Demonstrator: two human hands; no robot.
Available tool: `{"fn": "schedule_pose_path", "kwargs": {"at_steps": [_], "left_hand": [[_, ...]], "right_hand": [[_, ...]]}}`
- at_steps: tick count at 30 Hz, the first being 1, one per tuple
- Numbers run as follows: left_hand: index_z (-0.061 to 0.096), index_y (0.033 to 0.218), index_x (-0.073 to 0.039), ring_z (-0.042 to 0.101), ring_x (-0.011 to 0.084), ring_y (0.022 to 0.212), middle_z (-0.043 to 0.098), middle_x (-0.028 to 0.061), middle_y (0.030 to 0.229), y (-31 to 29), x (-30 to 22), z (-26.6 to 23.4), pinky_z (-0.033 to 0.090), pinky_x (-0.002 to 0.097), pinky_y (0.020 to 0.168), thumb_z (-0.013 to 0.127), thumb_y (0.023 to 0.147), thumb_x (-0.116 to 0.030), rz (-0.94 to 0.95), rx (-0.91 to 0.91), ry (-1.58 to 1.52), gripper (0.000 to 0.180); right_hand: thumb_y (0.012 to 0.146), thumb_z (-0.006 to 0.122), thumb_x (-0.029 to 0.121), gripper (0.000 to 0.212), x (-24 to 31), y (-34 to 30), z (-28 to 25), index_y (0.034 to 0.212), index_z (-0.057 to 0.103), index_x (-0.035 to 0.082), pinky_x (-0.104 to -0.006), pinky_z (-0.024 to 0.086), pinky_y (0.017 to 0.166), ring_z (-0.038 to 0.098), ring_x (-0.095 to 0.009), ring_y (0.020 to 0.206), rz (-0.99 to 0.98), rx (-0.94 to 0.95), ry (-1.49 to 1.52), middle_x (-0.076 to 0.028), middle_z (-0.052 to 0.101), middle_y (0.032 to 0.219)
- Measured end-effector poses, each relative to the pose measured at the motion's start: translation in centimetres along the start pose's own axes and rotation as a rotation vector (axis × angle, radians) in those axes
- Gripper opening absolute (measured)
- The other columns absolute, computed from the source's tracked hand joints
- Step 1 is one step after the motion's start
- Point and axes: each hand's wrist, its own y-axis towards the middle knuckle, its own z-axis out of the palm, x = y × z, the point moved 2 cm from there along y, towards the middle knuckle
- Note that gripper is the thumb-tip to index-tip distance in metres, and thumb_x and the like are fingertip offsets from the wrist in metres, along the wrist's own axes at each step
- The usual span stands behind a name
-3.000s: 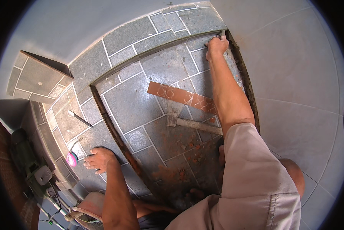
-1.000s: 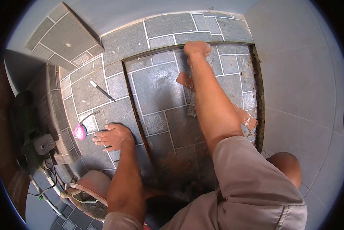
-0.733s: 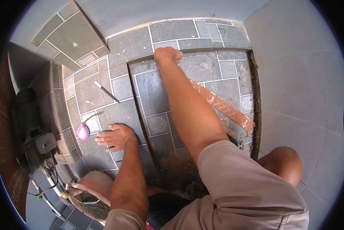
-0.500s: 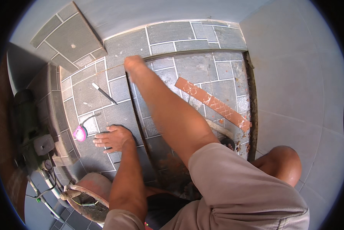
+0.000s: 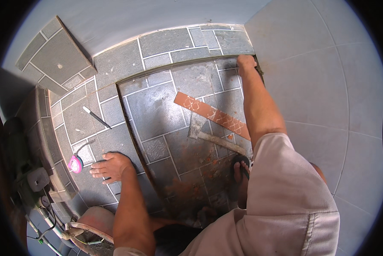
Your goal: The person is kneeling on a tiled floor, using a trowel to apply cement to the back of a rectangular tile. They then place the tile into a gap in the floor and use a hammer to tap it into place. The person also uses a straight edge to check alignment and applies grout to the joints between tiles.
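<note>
Grey patterned tile floor (image 5: 157,106) with a sunken square section bounded by a dark groove, pale wall tiles on the right. Left hand (image 5: 110,166): open, palm down, fingers spread flat on the raised tiles just left of the groove. Right hand (image 5: 246,62): arm stretched to the far right corner of the sunken section, fingers pressed at the groove; whether it grips anything cannot be told. Terracotta tile strip (image 5: 212,115): lying diagonally on the sunken tiles, left of the right forearm. Trowel (image 5: 212,136): lying just below the strip, wooden handle toward the person. Pink tape measure (image 5: 75,164): near the left hand's fingertips. Pencil (image 5: 96,117): on the raised tiles, well apart. Spare tile (image 5: 55,55): leaning at the back wall.
</note>
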Motion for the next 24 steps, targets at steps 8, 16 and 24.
{"fn": "schedule_pose_path", "kwargs": {"at_steps": [8,16,24], "left_hand": [[0.025,0.167,-0.005,0.014,0.0322,0.164,0.020,0.0173,0.176,2.1,1.7,-0.7,0.016,0.0656,0.126,0.032,0.107,-0.049,-0.026,-0.012,0.049,0.074],[0.025,0.167,-0.005,0.013,0.0323,0.165,0.019,0.0174,0.176,1.8,1.4,-0.5,0.015,0.0654,0.127,0.032,0.107,-0.048,-0.024,-0.003,0.027,0.074],[0.025,0.167,-0.005,0.014,0.0326,0.164,0.020,0.0175,0.176,0.6,0.6,-0.5,0.016,0.0662,0.126,0.034,0.107,-0.047,-0.013,0.012,0.008,0.074]], "right_hand": [[0.097,0.054,0.011,0.031,1.0,4.9,4.2,0.122,0.066,-0.003,-0.0606,0.057,0.075,0.067,-0.036,0.093,-0.099,0.145,0.432,-0.020,0.067,0.112],[0.099,0.054,0.011,0.030,8.7,-5.5,2.8,0.120,0.066,-0.006,-0.0606,0.056,0.081,0.069,-0.037,0.099,-0.025,0.376,0.521,-0.025,0.068,0.118],[0.097,0.056,0.014,0.031,14.5,-16.3,-1.2,0.114,0.077,-0.002,-0.0494,0.055,0.094,0.075,-0.030,0.111,-0.395,0.367,-0.179,-0.014,0.079,0.116]]}}
